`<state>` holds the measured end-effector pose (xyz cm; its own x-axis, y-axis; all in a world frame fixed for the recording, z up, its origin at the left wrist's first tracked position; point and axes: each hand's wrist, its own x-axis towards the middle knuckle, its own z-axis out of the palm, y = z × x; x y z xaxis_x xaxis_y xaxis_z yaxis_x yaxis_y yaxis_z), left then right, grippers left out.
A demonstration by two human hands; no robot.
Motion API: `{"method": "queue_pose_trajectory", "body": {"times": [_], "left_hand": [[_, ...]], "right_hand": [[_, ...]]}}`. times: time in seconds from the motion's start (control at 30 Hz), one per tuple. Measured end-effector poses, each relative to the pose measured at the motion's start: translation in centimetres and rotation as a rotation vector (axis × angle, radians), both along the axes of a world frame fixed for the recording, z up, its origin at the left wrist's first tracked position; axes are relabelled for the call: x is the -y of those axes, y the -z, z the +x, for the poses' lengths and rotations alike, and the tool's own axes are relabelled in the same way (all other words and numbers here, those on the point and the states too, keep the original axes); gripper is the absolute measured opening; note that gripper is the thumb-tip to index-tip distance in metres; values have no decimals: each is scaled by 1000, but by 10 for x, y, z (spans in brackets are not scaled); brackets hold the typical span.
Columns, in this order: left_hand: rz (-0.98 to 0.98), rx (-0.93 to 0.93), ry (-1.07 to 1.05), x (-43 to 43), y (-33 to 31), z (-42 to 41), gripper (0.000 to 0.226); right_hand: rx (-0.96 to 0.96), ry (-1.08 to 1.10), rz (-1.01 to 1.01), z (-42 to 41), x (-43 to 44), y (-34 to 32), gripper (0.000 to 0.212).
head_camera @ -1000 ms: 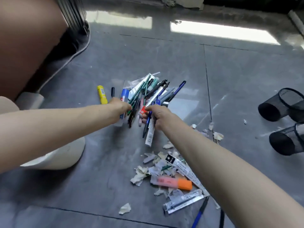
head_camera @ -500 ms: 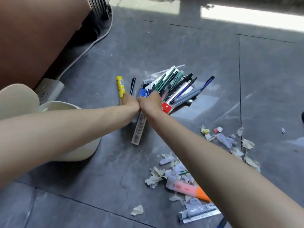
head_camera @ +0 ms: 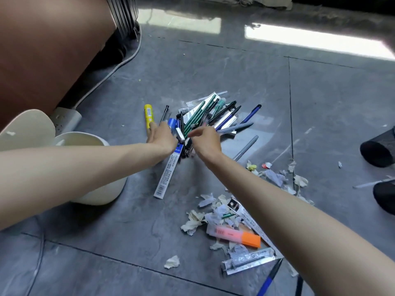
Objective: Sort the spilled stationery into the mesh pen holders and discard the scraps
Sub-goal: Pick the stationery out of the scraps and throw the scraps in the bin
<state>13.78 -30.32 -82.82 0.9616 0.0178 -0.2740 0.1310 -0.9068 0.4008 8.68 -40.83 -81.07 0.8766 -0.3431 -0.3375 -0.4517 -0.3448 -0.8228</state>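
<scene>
A fanned pile of pens, green, black and blue, lies on the grey floor. My left hand presses against the pile's left side with fingers stretched forward, beside a yellow marker. My right hand hovers over the pile's near end, fingers apart and blurred. A long packaged refill sticks out below the hands. Torn paper scraps lie nearer me around an orange highlighter. Two black mesh pen holders lie on their sides at the right edge.
A white bin with its lid stands under my left arm. A brown cabinet, a power strip and a cable are at the left. More scraps, a grey pen, a packaged pen and a blue pen lie at the right.
My hands, pressed together on the pile half a second ago, have come slightly apart. The grey pen now lies separate to the right. The view has swung, so the mesh holders show again.
</scene>
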Motion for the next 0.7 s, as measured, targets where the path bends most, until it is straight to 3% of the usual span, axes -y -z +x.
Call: {"method": "queue_pose_trajectory", "body": {"times": [0.1, 0.27, 0.37, 0.43, 0.57, 0.7], "left_hand": [[41, 24, 208, 1, -3, -20, 37], [70, -40, 435, 11, 1, -51, 31], [94, -45, 502, 16, 7, -58, 32], [118, -57, 522, 16, 10, -58, 29], [157, -51, 432, 11, 13, -54, 27], [124, 92, 56, 5, 14, -38, 40]], "right_hand": [[-8, -13, -76, -21, 16, 2, 29], [-194, 27, -498, -57, 62, 14, 32], [-368, 83, -529, -65, 83, 25, 50], [-394, 100, -521, -65, 90, 32, 48], [-321, 134, -567, -56, 91, 41, 20], [-304, 152, -572, -40, 85, 49, 34]]}}
